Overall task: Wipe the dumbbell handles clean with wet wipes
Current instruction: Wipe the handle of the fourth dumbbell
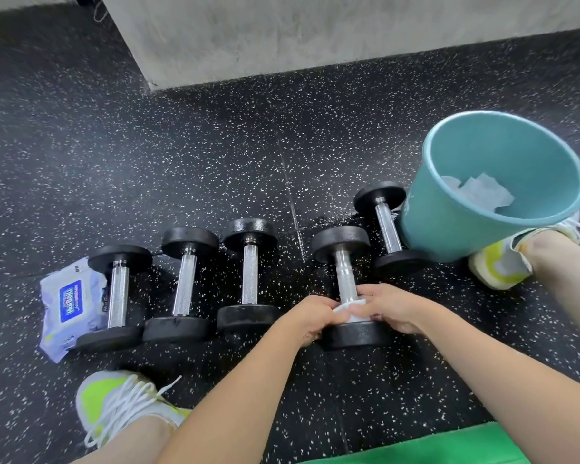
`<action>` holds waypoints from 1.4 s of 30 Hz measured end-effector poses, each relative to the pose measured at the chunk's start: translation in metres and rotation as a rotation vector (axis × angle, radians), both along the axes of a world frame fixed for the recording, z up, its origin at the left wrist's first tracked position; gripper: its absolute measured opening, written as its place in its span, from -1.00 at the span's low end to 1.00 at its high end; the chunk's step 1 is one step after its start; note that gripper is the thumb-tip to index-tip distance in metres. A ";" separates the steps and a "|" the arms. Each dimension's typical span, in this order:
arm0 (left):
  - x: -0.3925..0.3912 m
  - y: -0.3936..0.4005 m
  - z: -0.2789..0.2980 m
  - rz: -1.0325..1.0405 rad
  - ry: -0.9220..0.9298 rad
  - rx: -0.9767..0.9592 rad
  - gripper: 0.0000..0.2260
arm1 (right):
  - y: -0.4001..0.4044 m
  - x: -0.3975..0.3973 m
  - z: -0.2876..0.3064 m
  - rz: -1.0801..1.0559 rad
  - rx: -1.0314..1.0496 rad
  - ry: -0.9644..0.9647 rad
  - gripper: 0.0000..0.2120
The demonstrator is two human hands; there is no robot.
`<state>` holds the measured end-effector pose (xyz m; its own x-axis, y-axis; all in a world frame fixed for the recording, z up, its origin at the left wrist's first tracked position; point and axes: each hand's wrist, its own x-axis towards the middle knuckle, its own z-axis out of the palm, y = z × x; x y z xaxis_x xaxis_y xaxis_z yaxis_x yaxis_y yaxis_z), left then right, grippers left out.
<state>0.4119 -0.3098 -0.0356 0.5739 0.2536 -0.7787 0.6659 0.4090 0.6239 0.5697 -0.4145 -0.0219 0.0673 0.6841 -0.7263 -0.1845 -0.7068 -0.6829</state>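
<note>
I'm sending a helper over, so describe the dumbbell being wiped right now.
Find the teal bucket at the right of the row. Count two dumbbells left from it: that dumbbell is the only one with both hands and a white wipe on its handle.

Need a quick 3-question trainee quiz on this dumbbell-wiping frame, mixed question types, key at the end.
1. How many black dumbbells with knurled metal handles lie on the speckled rubber floor?
2. True or false: the teal plastic bucket holds nothing.
3. Which dumbbell is being wiped? A) the leftmost dumbbell B) the fourth dumbbell from the left C) the one against the bucket

Key:
1. Five.
2. False; crumpled white wipes lie inside it.
3. B. The left hand and right hand press a white wet wipe around the near end of its handle. The blue-and-white wipes pack lies at far left.
</note>
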 end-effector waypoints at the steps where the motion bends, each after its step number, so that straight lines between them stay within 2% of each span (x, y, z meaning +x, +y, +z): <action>1: -0.001 -0.001 0.001 -0.003 0.014 -0.005 -0.86 | -0.001 -0.001 0.001 0.023 0.000 -0.018 -0.59; 3: -0.003 -0.001 -0.003 0.023 0.015 -0.023 -0.84 | -0.001 -0.003 0.004 0.035 0.007 -0.043 -0.55; 7: -0.006 -0.002 -0.004 0.106 0.014 -0.034 -0.88 | 0.001 -0.004 -0.002 -0.002 -0.009 -0.100 -0.70; 12: 0.001 -0.001 -0.009 0.312 -0.008 -0.074 -0.75 | 0.007 -0.006 -0.011 -0.134 -0.030 -0.118 -0.69; 15: 0.009 0.001 -0.007 0.381 0.016 -0.030 -0.88 | 0.014 -0.009 -0.012 -0.239 -0.033 -0.100 -0.74; 17: 0.015 0.002 -0.007 0.413 0.030 -0.009 -0.85 | 0.020 -0.010 -0.013 -0.294 -0.025 -0.129 -0.74; 22: 0.028 0.007 -0.007 0.512 0.042 -0.037 -0.78 | 0.041 -0.015 -0.012 -0.428 -0.013 -0.151 -0.69; 27: 0.041 0.018 -0.006 0.544 0.026 -0.092 -0.65 | 0.062 -0.018 -0.020 -0.532 -0.069 -0.245 -0.53; 30: 0.046 0.024 -0.003 0.556 0.034 -0.092 -0.63 | 0.069 -0.017 -0.022 -0.521 -0.074 -0.258 -0.49; 35: 0.041 0.027 -0.003 0.547 0.000 -0.163 -0.63 | 0.067 -0.011 -0.012 -0.458 -0.052 -0.210 -0.62; 42: 0.021 0.022 -0.001 0.435 0.031 -0.092 -0.65 | 0.047 -0.006 0.000 -0.207 -0.010 -0.169 -0.76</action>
<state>0.4330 -0.2880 -0.0364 0.4053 0.3950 -0.8244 0.4373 0.7082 0.5543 0.5635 -0.3675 -0.0218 0.3262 0.6359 -0.6995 -0.2095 -0.6729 -0.7094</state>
